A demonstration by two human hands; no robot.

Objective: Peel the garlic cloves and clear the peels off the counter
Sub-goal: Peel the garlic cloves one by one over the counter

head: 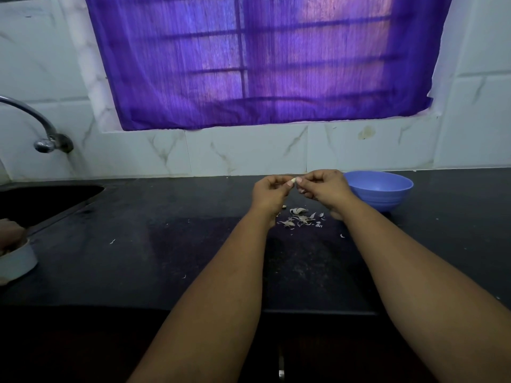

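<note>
A dark speckled stone counter (166, 244) spans the middle of the frame; a round blue plastic bowl (380, 190) stands right of centre; pale papery garlic peels (300, 219) lie scattered at centre; a white container (18, 264) sits at the left edge.

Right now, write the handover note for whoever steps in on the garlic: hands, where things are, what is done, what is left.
Left hand and right hand are raised above the counter, both pinching one garlic clove between them, mid-peel.
A pile of peels lies on the counter just below the hands, with a few stray flakes farther out.
A blue bowl stands to the right of the hands; its contents cannot be seen.
Done: some peeling, judging by the pile.
Left: finish this clove and clear the peels off the counter.
</note>
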